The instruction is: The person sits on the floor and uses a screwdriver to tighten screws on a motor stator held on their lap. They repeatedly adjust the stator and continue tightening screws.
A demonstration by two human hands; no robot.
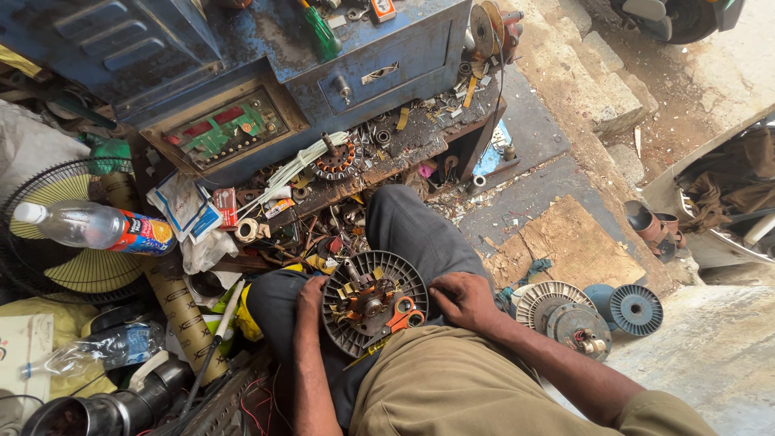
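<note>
Down on the person's lap rests a round finned motor part [373,301], lying flat with its open face turned up toward the camera and its shaft pointing up out of the middle, so it has no clear long axis across the lap. The left hand [311,295] is curled against its left rim, fingers closed on the edge. The right hand [460,297] lies on the right rim, fingers bent and pressing down, holding nothing else. Room is tight on the left: a cluttered worktop [420,141] and a cardboard tube [173,303] crowd close to the knee. To the right, the concrete floor [710,347] is more open, with another finned disc [553,303] and a blue spool [635,309] nearby.
</note>
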